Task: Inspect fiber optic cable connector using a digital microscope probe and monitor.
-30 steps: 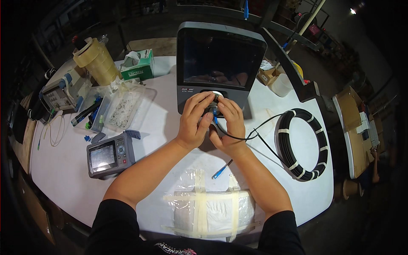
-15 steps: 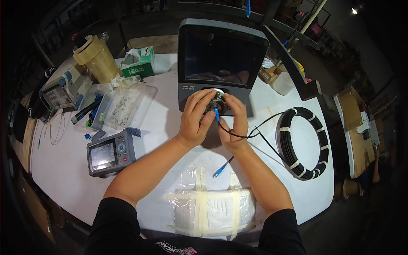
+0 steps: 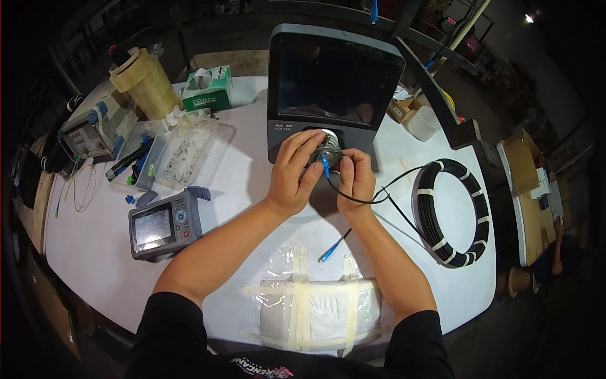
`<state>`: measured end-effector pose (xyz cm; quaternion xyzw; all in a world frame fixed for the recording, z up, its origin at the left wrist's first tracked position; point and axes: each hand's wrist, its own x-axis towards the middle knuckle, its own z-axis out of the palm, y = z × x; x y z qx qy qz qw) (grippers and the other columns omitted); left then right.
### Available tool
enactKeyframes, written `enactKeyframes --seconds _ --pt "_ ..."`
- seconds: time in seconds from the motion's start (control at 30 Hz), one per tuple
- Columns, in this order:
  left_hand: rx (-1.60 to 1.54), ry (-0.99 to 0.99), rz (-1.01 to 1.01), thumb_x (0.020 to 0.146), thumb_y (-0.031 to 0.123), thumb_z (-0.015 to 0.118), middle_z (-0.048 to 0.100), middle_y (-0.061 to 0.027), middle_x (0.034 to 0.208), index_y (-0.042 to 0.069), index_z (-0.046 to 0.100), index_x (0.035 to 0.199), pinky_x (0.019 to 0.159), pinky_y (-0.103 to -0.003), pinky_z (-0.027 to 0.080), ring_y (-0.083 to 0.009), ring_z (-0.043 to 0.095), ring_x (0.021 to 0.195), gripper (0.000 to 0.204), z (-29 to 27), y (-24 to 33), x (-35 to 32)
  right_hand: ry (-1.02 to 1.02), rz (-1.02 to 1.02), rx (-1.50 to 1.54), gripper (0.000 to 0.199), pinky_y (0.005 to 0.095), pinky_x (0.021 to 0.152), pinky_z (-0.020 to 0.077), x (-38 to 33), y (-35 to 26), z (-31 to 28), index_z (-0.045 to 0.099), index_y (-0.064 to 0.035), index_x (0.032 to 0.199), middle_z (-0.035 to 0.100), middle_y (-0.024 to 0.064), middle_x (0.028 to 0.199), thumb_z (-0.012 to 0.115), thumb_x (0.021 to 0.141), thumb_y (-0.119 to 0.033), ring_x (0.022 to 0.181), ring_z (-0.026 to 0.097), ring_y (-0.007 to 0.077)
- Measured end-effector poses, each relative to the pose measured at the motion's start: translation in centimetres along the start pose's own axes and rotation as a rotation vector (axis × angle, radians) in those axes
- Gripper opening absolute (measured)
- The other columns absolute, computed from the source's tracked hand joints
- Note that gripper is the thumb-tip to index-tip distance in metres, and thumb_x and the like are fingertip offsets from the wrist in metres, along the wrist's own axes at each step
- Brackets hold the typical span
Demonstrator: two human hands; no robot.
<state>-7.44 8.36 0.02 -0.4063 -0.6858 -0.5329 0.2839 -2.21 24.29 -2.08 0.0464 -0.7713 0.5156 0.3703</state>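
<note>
A grey tester with a big dark screen stands at the back of the white round table. My left hand and my right hand meet at its round silver port below the screen. My right hand pinches a blue connector on a thin black cable, held at the port. My left fingers rest on the port's rim beside it. The cable runs to a black coil at the right. A second blue connector lies loose on the table between my forearms.
A small grey handheld meter lies at the left. A taped white plastic package sits at the near edge. Clear plastic trays, rolls of tape, a green tissue box and another instrument crowd the back left.
Both hands have shifted slightly up toward the port, and the blue connector has come closer to it. The loose connector on the table has not moved.
</note>
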Motion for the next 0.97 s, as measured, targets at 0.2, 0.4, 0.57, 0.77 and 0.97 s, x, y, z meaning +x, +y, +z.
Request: enactKeyframes --seconds 0.2,0.4,0.57,0.77,0.97 --pt "0.015 0.0 0.006 0.105 0.028 0.057 0.061 -0.017 0.14 -0.002 0.061 0.14 0.11 -0.043 0.045 -0.0359 0.056 0.129 0.046 -0.1 0.0 0.1 0.024 0.002 0.006 0.024 0.0311 0.068 0.0495 0.4 0.0 0.3 0.063 -0.0016 0.108 0.065 0.0078 0.082 0.057 0.111 -0.025 0.072 0.06 0.0171" --pt "0.02 0.001 0.007 0.104 0.028 0.058 0.061 -0.0177 0.14 -0.002 0.061 0.139 0.11 -0.044 0.045 -0.0364 0.056 0.129 0.046 0.2 -0.1 0.0 0.001 0.0 -0.059 0.028 0.0304 0.06 0.0466 1.0 -0.6 -0.1 0.063 -0.0012 0.098 0.061 0.0063 0.072 0.056 0.111 -0.025 0.063 0.056 0.015" --pt "0.018 -0.005 0.01 0.104 0.028 0.057 0.061 -0.0177 0.14 -0.003 0.061 0.139 0.11 -0.044 0.045 -0.0365 0.056 0.129 0.047 0.0 -0.2 0.0 0.053 0.005 0.044 0.029 0.0295 0.062 0.0467 1.0 -0.8 0.1 0.062 -0.0015 0.1 0.061 0.0056 0.075 0.056 0.111 -0.027 0.066 0.057 0.0138" --pt "0.016 -0.005 0.005 0.104 0.027 0.057 0.061 -0.0177 0.14 -0.002 0.061 0.139 0.111 -0.044 0.045 -0.0367 0.056 0.129 0.046 0.1 -0.2 0.0 -0.004 -0.046 0.033 0.029 0.0306 0.062 0.0465 1.0 -0.2 -0.1 0.061 -0.0016 0.099 0.06 0.0054 0.075 0.057 0.11 -0.028 0.066 0.055 0.0139" --pt "0.021 -0.004 0.048 0.103 0.028 0.059 0.06 -0.0179 0.141 -0.001 0.059 0.142 0.112 -0.046 0.044 -0.0374 0.055 0.13 0.048 0.1 -0.3 0.0 -0.009 -0.051 -0.002 0.03 0.0303 0.063 0.0463 1.1 0.3 -0.2 0.062 -0.0031 0.099 0.062 0.0054 0.076 0.062 0.108 -0.032 0.066 0.056 0.0167"
